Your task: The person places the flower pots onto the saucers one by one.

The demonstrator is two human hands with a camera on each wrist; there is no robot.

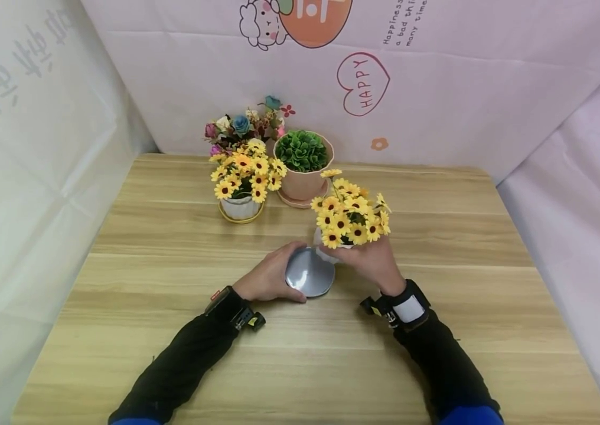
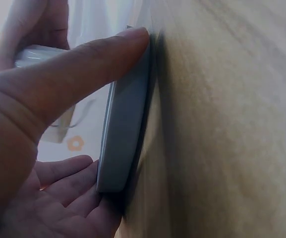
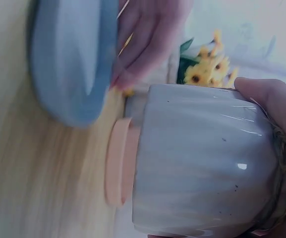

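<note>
My left hand (image 1: 273, 274) holds a small grey saucer (image 1: 310, 273) low over the wooden table, thumb at its near edge and fingers at its far edge. In the left wrist view the saucer (image 2: 125, 124) is edge-on, close to the tabletop. My right hand (image 1: 377, 262) grips a whitish ceramic pot (image 3: 207, 163) near its top, where twine runs round it. Yellow daisy-like flowers (image 1: 353, 212) fill this pot. It is raised off the table, just right of and beyond the saucer, and the right hand partly hides it.
Toward the back stand another white pot (image 1: 240, 208) of yellow flowers on a yellow-rimmed saucer and a pink pot (image 1: 302, 183) with a green plant. Mixed artificial flowers (image 1: 241, 125) are behind them. A printed cloth (image 1: 438, 106) hangs along the table's back edge.
</note>
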